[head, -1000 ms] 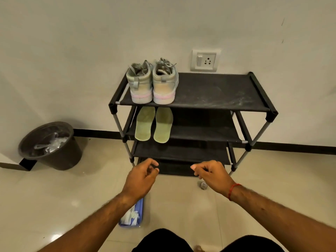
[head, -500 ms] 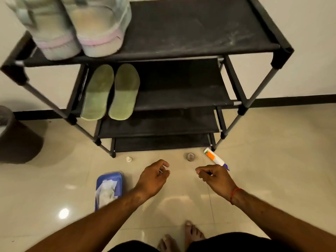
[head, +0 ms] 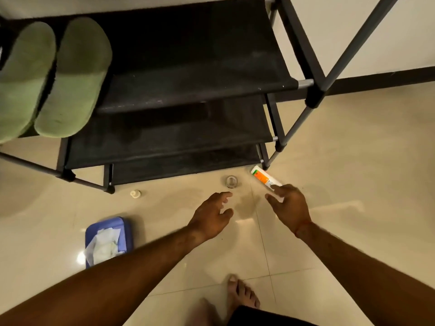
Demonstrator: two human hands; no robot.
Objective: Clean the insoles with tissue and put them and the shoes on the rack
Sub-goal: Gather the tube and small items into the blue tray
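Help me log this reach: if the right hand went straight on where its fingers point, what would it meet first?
Most likely the orange-and-white tube: the right hand points at it, forefinger overlapping its near end, though depth leaves contact unclear.

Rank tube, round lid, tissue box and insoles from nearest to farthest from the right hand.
1. Tube, at the fingers of the right hand.
2. Round lid, floor, just left.
3. Tissue box, floor, far left.
4. Insoles, on the rack, far left.
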